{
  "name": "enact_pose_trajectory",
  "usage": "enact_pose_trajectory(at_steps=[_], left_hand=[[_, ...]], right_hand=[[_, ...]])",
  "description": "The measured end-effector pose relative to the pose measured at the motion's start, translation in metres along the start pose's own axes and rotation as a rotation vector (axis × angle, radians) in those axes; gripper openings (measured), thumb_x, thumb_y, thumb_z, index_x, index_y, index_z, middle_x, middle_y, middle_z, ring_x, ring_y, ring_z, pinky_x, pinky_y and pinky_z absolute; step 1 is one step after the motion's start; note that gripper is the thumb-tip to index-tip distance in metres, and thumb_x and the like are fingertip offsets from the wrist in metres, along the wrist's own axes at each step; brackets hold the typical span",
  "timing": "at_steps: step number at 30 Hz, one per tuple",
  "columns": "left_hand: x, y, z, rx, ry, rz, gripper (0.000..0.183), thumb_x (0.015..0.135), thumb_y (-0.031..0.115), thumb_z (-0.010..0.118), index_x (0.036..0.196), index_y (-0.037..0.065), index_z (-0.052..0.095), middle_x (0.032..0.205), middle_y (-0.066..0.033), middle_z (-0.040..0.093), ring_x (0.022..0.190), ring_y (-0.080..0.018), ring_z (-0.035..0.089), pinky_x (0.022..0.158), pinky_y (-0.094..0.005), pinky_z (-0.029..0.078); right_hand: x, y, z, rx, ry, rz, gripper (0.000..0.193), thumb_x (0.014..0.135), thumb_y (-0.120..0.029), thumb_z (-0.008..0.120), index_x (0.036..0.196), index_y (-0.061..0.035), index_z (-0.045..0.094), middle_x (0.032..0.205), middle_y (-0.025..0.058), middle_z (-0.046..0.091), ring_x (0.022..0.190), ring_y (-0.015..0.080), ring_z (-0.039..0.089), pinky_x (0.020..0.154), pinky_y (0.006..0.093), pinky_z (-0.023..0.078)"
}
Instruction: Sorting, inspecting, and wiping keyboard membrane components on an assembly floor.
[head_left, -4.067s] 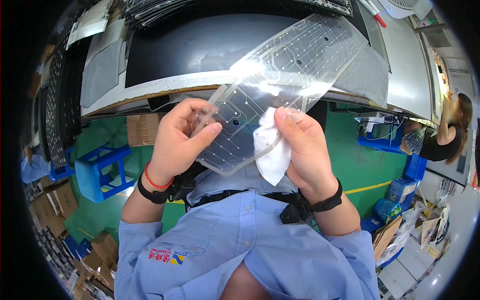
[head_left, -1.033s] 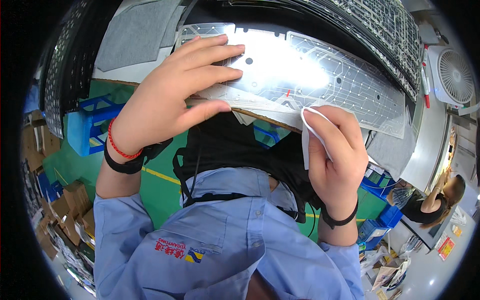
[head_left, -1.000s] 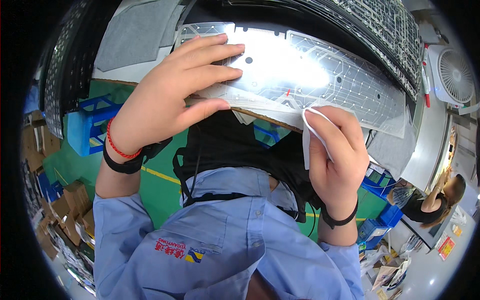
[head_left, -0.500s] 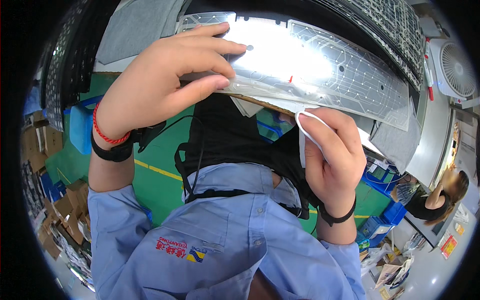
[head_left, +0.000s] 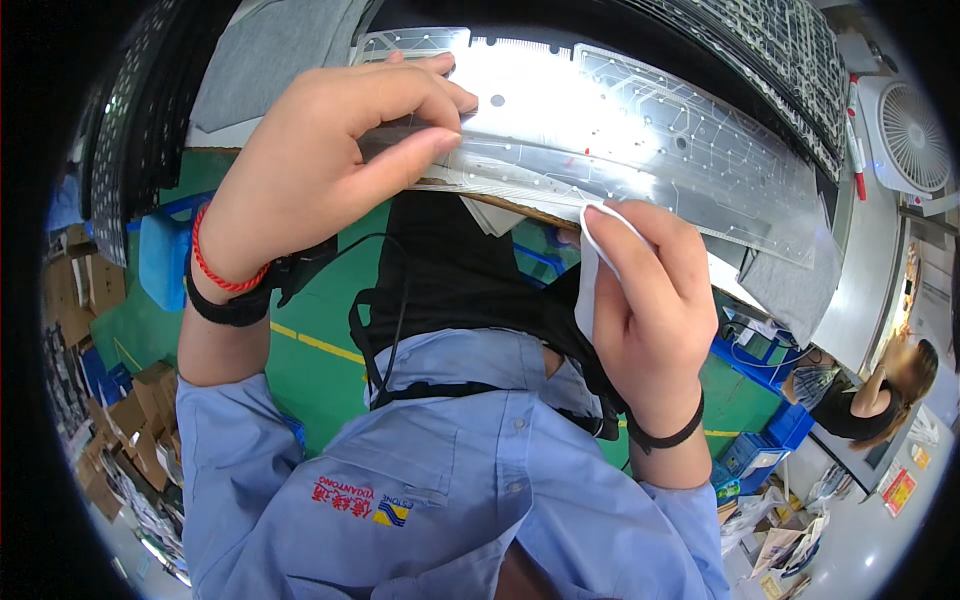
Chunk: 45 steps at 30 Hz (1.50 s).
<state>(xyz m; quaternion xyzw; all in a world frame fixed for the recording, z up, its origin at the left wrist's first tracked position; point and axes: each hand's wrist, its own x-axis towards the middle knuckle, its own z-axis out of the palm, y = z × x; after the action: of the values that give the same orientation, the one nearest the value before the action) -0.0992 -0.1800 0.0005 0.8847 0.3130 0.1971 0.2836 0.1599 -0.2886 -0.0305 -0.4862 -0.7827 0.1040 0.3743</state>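
Note:
A long clear plastic film sheet with printed circuit traces and dots lies over a brightly lit surface at the table edge. My left hand is over the sheet's left end, fingers apart and slightly bent, the fingertips at the film. Its thumb stands apart from the index finger. At the sheet's near edge, right of the middle, my right hand pinches a folded white cloth. The cloth wraps over the index fingertip and hangs down beside the thumb. A small red mark shows on the sheet.
Grey cloths lie at the back left and by the sheet's right end. Dark racks of patterned sheets stand behind. A white fan and red markers are at the right. Another person sits farther right.
My right hand with the cloth has shifted a little left along the near edge. My left fingers have drawn slightly back and bent more. The shine along the film's near strip has changed.

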Motion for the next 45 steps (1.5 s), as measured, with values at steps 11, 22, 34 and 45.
enact_pose_trajectory(at_steps=[11, 22, 34, 45], left_hand=[[0.003, 0.003, -0.004, -0.048, -0.01, -0.162, 0.02, 0.101, 0.007, 0.053, 0.11, -0.005, 0.066, 0.113, -0.0162, 0.071, 0.127, -0.0317, 0.06, 0.109, -0.0396, 0.042], [0.005, 0.001, 0.0, -0.043, 0.008, -0.12, 0.021, 0.103, 0.013, 0.054, 0.109, -0.004, 0.065, 0.105, -0.0117, 0.07, 0.115, -0.0212, 0.064, 0.103, -0.0332, 0.046], [0.003, 0.0, 0.001, -0.07, 0.03, -0.132, 0.023, 0.104, 0.016, 0.054, 0.109, -0.003, 0.065, 0.105, -0.0093, 0.07, 0.117, -0.0188, 0.062, 0.098, -0.0315, 0.046], [0.0, 0.002, 0.004, -0.123, 0.044, -0.175, 0.015, 0.098, 0.01, 0.057, 0.099, -0.004, 0.063, 0.114, -0.0169, 0.071, 0.116, -0.0251, 0.063, 0.112, -0.0421, 0.041]], right_hand=[[0.014, -0.013, 0.016, -0.225, -0.069, 0.001, 0.036, 0.074, 0.004, 0.064, 0.11, 0.0057, 0.066, 0.109, 0.0166, 0.06, 0.089, 0.0321, 0.059, 0.08, 0.0392, 0.051], [0.015, -0.023, 0.04, -0.309, -0.091, -0.154, 0.036, 0.078, -0.007, 0.063, 0.111, 0.0065, 0.066, 0.113, 0.0162, 0.059, 0.094, 0.0301, 0.058, 0.081, 0.0371, 0.051], [0.011, -0.036, 0.032, -0.124, -0.253, -0.135, 0.041, 0.074, 0.002, 0.061, 0.114, 0.0004, 0.068, 0.114, 0.0143, 0.061, 0.097, 0.0314, 0.059, 0.086, 0.0401, 0.051], [-0.032, -0.025, 0.004, 0.151, -0.195, -0.009, 0.046, 0.07, 0.01, 0.063, 0.114, -0.001, 0.068, 0.111, 0.0136, 0.062, 0.095, 0.0322, 0.06, 0.083, 0.0407, 0.051]])
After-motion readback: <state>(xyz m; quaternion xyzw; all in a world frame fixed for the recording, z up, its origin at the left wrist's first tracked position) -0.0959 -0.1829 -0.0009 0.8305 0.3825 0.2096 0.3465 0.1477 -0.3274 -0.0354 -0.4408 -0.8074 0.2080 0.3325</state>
